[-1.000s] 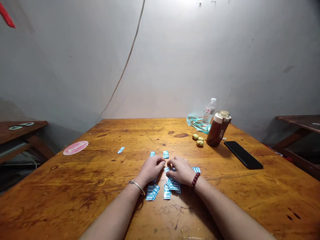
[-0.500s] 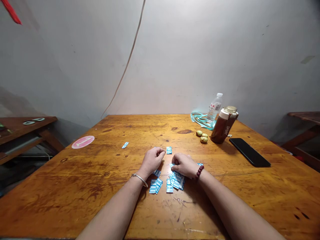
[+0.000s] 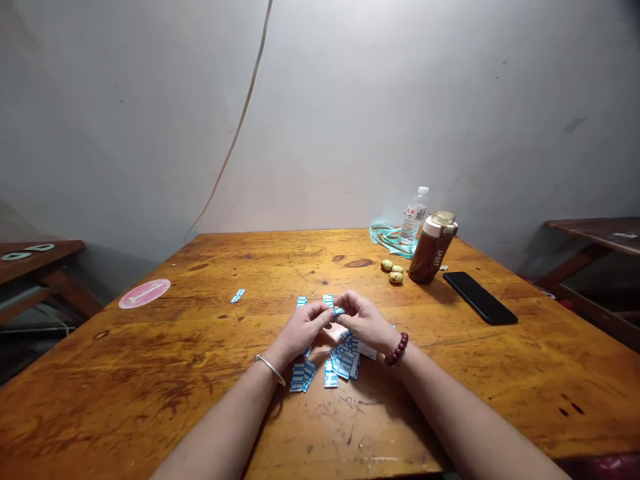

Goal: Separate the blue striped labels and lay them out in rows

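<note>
My left hand, a silver bangle on its wrist, meets my right hand, which wears a dark red bead bracelet. Between their fingertips is a small blue-and-white card, and both hands look pinched on it. Below them lies a loose pile of similar cards, partly covered by my right hand. A smaller group of cards rests by my left wrist. Just beyond my fingers are two more cards, one at the left and one at the right. A separate card lies farther left.
On the wooden table, a pink disc lies at left. At right are a black phone, a brown sport bottle, a clear water bottle, a teal ribbon and several small yellowish round items.
My right hand has risen from the card pile and come together with my left hand, a card now between their fingertips. The camera view has shifted slightly to the right.
</note>
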